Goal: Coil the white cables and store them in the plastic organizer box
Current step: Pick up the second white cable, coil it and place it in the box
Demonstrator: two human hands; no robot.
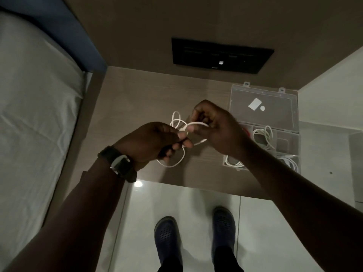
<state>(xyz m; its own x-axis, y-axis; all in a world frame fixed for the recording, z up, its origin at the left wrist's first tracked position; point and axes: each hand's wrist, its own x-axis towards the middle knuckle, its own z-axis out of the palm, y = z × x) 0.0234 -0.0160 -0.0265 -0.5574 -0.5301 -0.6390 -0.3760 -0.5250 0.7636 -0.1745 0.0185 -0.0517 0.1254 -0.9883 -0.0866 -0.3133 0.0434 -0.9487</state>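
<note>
I see a brown bench (137, 91) against a brown wall, with a white bed (35, 95) on the left and shiny floor tiles (196, 222) below. A clear organizer box (290, 134) lies open on the bench's right side, with white cables (264, 134) inside. My right arm covers part of it. Both hands are closed on one white cable (176, 122) above the bench. My left hand (153, 142) pinches its loops. My right hand (212, 124) pinches a strand.
</note>
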